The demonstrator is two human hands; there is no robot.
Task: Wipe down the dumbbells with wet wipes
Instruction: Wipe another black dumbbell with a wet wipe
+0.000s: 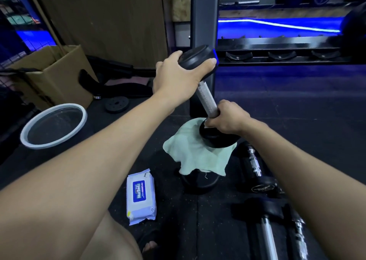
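Observation:
A black dumbbell point(206, 97) with a knurled metal handle stands tilted on end, its lower head resting on a pale green cloth point(198, 158) draped over another black weight. My left hand point(178, 75) grips the upper head from above. My right hand point(227, 117) is curled round the bottom of the handle, pinching a small white wet wipe point(208, 126) against it. A white and blue pack of wet wipes point(141, 196) lies on the floor in front of the cloth.
More dumbbells point(255, 170) lie on the dark floor at the right. A round basin point(53, 126) and a cardboard box point(51, 75) sit at the left, with a small weight plate point(116, 103) behind. A dumbbell rack point(277, 52) spans the back right.

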